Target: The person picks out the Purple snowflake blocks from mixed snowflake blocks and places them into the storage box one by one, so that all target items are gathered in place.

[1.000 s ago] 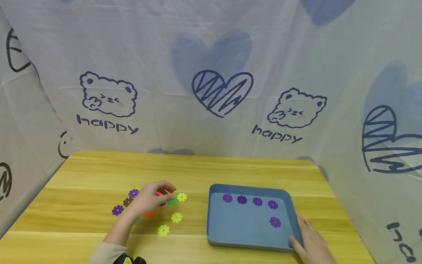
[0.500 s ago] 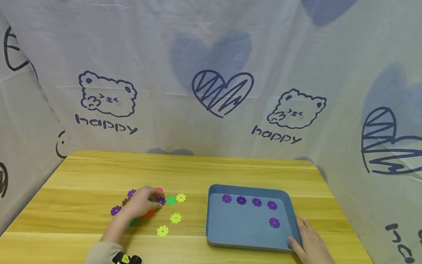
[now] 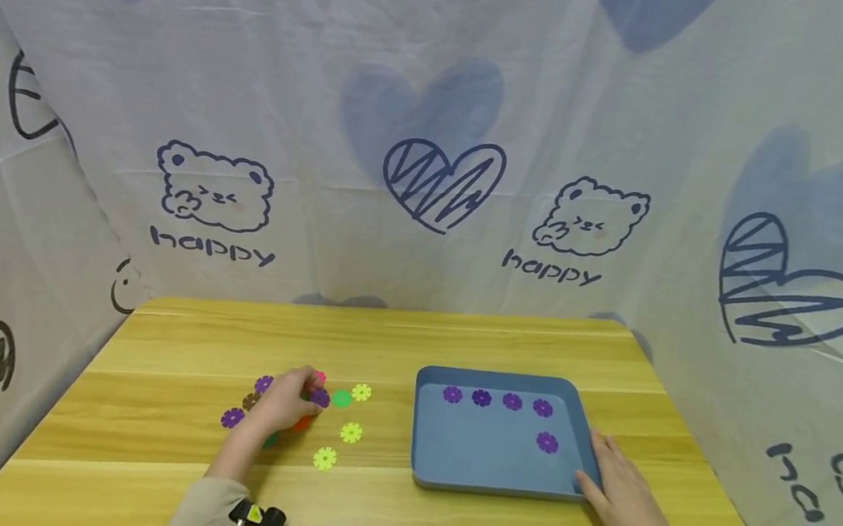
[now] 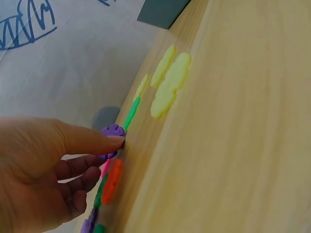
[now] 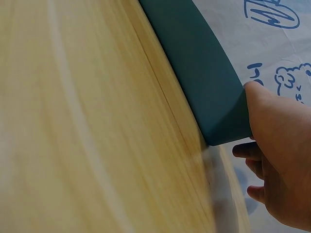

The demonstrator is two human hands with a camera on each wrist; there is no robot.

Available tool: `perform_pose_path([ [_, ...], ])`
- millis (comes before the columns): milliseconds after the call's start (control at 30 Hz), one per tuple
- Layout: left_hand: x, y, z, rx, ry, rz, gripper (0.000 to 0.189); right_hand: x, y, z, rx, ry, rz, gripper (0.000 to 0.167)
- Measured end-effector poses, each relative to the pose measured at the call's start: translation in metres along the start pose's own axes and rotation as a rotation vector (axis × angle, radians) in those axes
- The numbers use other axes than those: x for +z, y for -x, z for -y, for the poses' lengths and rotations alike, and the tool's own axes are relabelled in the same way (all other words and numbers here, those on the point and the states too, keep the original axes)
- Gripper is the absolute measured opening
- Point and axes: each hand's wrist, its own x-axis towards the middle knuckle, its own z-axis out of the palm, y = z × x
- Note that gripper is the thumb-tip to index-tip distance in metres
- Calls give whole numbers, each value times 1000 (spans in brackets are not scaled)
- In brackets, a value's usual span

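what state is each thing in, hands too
left hand: pinching one purple piece
right hand: gripping tray at its right side
tray: upright
five purple pieces inside tray: flat, apart
three yellow pieces: flat on table, apart
other coloured pieces: on table
black wrist device: strapped on

The left hand (image 3: 287, 400) has drawn back from the far yellow disc (image 3: 361, 392), where its thumb and fingers stood apart a second ago. Now they pinch a purple disc (image 3: 320, 398). The green disc (image 3: 342, 398), partly hidden under that hand then, shows whole.
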Motion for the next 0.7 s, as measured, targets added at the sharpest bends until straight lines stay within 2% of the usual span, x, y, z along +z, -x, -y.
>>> perform_pose_path([
  [133, -3, -1, -7, 44, 13, 0, 13, 2, -1, 0, -7, -7, -8, 69],
  [267, -8, -2, -21, 91, 12, 20, 10, 4, -1, -1, -16, -5, -24, 69],
  [500, -7, -4, -61, 218, 42, 91, 10, 3, 0, -3, -10, -3, -24, 69],
  [700, 6, -10, -95, 312, 75, 143, 8, 3, -1, -3, -14, -2, -31, 68],
])
